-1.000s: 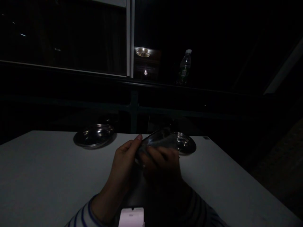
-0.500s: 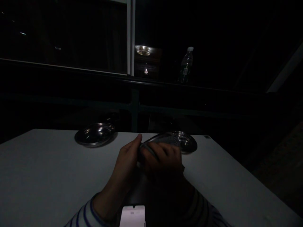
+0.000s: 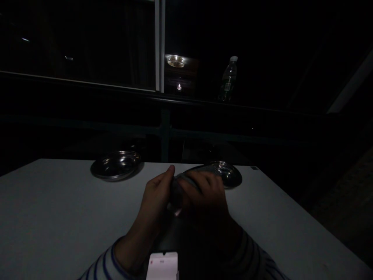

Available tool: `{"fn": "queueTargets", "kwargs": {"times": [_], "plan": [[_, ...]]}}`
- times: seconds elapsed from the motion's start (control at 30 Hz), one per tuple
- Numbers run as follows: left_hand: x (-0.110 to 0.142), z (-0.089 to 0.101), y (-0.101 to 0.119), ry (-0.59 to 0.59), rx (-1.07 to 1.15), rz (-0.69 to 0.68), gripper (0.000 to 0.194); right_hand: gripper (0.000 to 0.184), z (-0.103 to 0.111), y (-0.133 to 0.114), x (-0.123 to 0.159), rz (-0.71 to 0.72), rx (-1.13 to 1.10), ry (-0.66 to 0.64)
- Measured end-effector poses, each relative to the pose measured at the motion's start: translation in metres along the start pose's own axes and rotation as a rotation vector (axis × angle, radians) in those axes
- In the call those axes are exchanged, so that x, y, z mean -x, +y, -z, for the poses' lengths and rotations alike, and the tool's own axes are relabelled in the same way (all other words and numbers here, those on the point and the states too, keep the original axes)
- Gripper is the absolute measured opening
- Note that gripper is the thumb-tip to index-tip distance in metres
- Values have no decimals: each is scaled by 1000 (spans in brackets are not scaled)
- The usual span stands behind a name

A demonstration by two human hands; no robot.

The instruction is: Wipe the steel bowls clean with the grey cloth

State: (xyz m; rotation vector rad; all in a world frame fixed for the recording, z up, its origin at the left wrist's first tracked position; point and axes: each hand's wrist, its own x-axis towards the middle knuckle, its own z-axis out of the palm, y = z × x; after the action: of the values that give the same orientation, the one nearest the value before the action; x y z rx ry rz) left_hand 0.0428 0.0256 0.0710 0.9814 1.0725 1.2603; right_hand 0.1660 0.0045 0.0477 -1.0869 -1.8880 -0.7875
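Note:
In the middle of the head view a dark, shiny metal dish (image 3: 176,191) stands tilted between both hands; dim light leaves its exact shape unclear. My left hand (image 3: 155,199) grips its left side, thumb pointing up along the edge and the other fingers hidden. Curled over the near face is my right hand (image 3: 208,196), its fingers bent and pressed against the dish. Something greyish shows by the right fingers, too dark to name. Behind the right hand, a round metal dish (image 3: 231,177) lies on the white table (image 3: 67,217), partly covered by the hand.
Another shiny metal dish (image 3: 115,166) sits near the far left edge of the table. A lit phone (image 3: 162,266) is at the bottom, below the wrists. Beyond the table stands a clear plastic bottle (image 3: 229,79) near a dark window with a pale frame (image 3: 159,46).
My right hand has shifted slightly over the dish, its fingers moving up a little. A pale glint now shows below the dish. My left hand keeps its hold.

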Motion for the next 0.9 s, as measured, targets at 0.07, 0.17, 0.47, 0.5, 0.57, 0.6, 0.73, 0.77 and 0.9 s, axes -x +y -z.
{"fn": "queueTargets", "kwargs": {"times": [0.07, 0.17, 0.47, 0.5, 0.57, 0.6, 0.73, 0.77, 0.9], "plan": [[1, 1, 3, 15, 22, 15, 36, 27, 3, 12, -1, -122, -54, 18], [1, 2, 7, 11, 40, 5, 34, 31, 7, 29, -4, -322, -130, 45], [-4, 1, 0, -5, 12, 31, 37, 27, 0, -1, -1, 15, -57, -56], [-4, 1, 0, 0, 16, 35, 38, 27, 1, 2, -1, -9, -72, -50], [-4, 1, 1, 17, 28, 39, 37, 29, 2, 12, -2, -102, -120, -27], [-4, 2, 2, 26, 33, 39, 37, 30, 3, 18, -2, -156, -146, -14], [-3, 2, 6, 49, 41, 23, 35, 30, 7, 25, -4, -252, -168, 54], [-3, 2, 7, 50, 33, 12, 36, 30, 7, 23, -4, -214, -153, 62], [-2, 3, 9, 55, -22, -9, 39, 27, 6, 13, -4, -7, -126, 25]]}}
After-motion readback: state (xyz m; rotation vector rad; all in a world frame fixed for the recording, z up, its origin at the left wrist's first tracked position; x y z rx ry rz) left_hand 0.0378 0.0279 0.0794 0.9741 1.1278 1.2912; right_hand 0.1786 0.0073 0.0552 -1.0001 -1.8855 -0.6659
